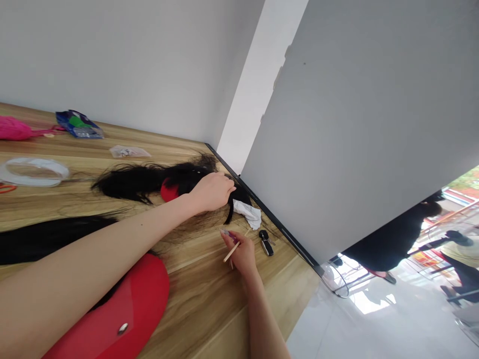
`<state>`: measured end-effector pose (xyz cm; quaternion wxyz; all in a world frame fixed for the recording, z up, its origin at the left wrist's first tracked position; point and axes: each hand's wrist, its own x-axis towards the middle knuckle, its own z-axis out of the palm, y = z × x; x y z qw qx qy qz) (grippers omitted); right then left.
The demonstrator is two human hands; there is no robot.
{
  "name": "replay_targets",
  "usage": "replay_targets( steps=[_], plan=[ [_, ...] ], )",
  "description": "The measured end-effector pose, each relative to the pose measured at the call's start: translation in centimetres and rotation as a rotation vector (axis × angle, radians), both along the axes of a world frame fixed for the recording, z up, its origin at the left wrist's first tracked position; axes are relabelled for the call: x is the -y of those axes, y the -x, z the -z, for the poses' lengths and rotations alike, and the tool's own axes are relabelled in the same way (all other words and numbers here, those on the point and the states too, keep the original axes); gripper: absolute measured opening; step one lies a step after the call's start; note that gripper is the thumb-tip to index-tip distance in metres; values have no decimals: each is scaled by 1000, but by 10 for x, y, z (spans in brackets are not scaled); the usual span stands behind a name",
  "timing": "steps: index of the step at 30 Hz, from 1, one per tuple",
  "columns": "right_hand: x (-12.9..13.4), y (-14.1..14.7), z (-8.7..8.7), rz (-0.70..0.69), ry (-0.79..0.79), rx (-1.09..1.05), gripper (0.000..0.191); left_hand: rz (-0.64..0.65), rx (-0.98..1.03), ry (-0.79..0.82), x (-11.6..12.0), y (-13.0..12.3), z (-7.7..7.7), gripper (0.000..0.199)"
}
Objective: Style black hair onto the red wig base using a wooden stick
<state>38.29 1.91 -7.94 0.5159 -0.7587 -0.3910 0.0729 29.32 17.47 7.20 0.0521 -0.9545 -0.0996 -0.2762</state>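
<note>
My left hand (214,192) reaches across the wooden table with bent fingers closed at a mass of black hair (130,182); a short lock (229,213) shows below the fingertips, which are partly hidden. A small red piece (169,191) peeks out from under this hair. Low over the tabletop, my right hand (243,253) is closed on a thin wooden stick (231,253). Something purplish shows at its fingertips, too small to name. Beyond the hands lies a crumpled white cloth or tissue (247,214). A black and silver car key (266,243) rests right of my right hand.
Under my left forearm are a red rounded object (149,294) with a metal stud and a long black hair bundle (48,230). A clear tape roll (35,172), blue packet (79,124), small plastic bag (129,151) and pink bundle (15,128) lie leftward. Grey walls border the table (209,314).
</note>
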Motion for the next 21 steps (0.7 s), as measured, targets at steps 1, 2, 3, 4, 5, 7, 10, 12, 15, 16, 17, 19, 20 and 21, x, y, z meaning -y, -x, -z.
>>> replay_targets(
  steps=[1, 2, 3, 4, 5, 7, 10, 12, 15, 16, 17, 19, 20, 21],
  plan=[
    [0, 0, 0, 6, -4, -4, 41, -2, -1, 1, 0, 0, 0, 36],
    [-1, 0, 0, 11, -10, -7, 42, -3, -2, 2, 0, 0, 0, 36],
    [-1, 0, 0, 15, -18, -11, 43, -4, -2, 3, 0, 0, 0, 36],
    [-1, 0, 0, 17, -27, -15, 43, -5, -3, 4, 0, 0, 0, 36],
    [-1, 0, 0, 18, -35, -19, 44, -4, -4, 5, 0, 0, -1, 36],
    [-2, 0, -1, 16, -53, -26, 44, 0, -6, 7, 1, 0, -1, 36],
    [-2, 0, -2, 13, -74, -33, 44, 7, -10, 9, 2, 0, -1, 36],
    [-2, 0, -2, 9, -81, -35, 44, 10, -13, 11, 2, 0, 0, 36],
    [-3, 0, -2, 0, -84, -37, 42, 12, -17, 14, 1, -1, 0, 37],
    [-3, 1, -2, -3, -85, -37, 42, 13, -19, 14, 1, -2, 1, 37],
    [-3, 1, -2, -5, -85, -35, 41, 15, -20, 13, 1, -2, 1, 37],
    [-3, 1, -3, -8, -79, -27, 41, 19, -23, 11, 1, -2, 1, 37],
    [-3, 1, -4, -10, -73, -21, 41, 20, -24, 10, 1, -2, 1, 37],
    [-3, 1, -4, -11, -66, -15, 41, 20, -24, 9, 1, -2, 1, 37]
  ],
)
